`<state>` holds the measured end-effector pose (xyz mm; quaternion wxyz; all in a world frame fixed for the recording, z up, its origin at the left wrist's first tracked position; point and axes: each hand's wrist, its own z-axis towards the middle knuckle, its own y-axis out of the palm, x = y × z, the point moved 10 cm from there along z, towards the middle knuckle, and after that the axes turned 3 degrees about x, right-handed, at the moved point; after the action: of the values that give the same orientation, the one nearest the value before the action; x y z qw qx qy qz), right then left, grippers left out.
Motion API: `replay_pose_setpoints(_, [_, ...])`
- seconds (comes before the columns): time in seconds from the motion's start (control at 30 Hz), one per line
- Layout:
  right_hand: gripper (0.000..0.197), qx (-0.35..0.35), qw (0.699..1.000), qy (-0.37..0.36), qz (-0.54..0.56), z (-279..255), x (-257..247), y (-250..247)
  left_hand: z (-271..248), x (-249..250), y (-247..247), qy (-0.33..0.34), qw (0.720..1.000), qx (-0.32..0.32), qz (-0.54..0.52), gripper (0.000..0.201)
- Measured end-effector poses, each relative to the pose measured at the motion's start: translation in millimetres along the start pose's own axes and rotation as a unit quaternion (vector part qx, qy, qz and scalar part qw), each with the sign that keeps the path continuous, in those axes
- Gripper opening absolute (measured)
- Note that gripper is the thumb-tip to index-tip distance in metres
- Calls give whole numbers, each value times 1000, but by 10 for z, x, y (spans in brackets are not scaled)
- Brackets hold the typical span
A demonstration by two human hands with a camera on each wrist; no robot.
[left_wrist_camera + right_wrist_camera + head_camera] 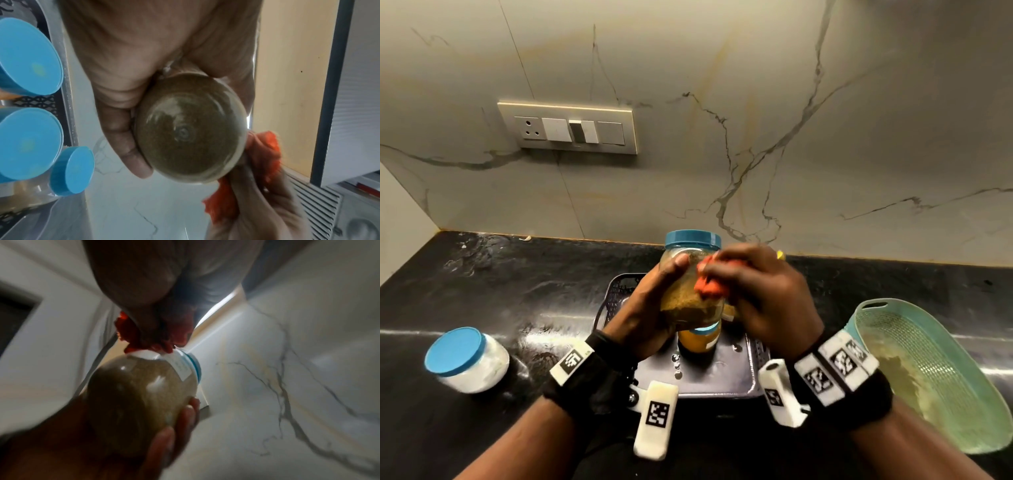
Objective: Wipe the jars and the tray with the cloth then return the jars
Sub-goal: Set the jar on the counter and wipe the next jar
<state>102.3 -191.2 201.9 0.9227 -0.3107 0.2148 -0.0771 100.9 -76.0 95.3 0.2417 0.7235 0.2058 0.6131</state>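
My left hand [654, 301] grips a clear jar of brown powder [688, 294] with a blue lid, held up above the dark tray [722, 380]. Its round base [191, 129] faces the left wrist camera, and the jar [141, 394] fills the right wrist view. My right hand [756, 294] holds a bunched orange cloth [710, 281] against the jar's side; the cloth [265, 154] [152, 339] also shows in both wrist views. A jar of yellow powder [700, 339] stands in the tray under the held jar. A blue-lidded jar of white powder [467, 359] stands on the counter at the left.
A teal plastic basket [935, 370] sits tilted at the right on the black counter [517, 291]. Behind it rises a marble wall with a switch panel [568, 128]. Several more blue lids [26, 141] appear in the left wrist view.
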Motion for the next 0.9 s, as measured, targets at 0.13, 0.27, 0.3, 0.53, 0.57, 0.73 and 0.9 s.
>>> replay_pose_setpoints(0.13, [33, 54, 996, 69, 24, 44, 69, 7, 13, 42, -47, 15, 999, 29, -11, 75])
replay_pose_setpoints(0.27, [36, -19, 998, -59, -11, -159, -418, 302, -5, 161, -186, 32, 998, 56, -16, 97])
replay_pose_setpoints(0.3, [38, -25, 998, -64, -9, -179, -441, 330, -20, 163, -223, 35, 998, 57, -22, 97])
replay_pose_setpoints(0.53, [33, 96, 963, 147, 205, -184, -43, 200, -178, 148, -338, 54, 995, 27, -73, 88])
replay_pose_setpoints(0.57, [36, 100, 953, 175, 228, -177, 26, 235, -212, 152, -339, 51, 996, 13, -66, 84])
replay_pose_setpoints(0.73, [36, 125, 940, 204, 243, -39, 140, 255, -289, 365, -426, 80, 993, 28, 80, 86])
replay_pose_setpoints(0.9, [29, 89, 977, 107, 163, 138, -282, 383, -413, 650, -638, 137, 978, 93, 127, 98])
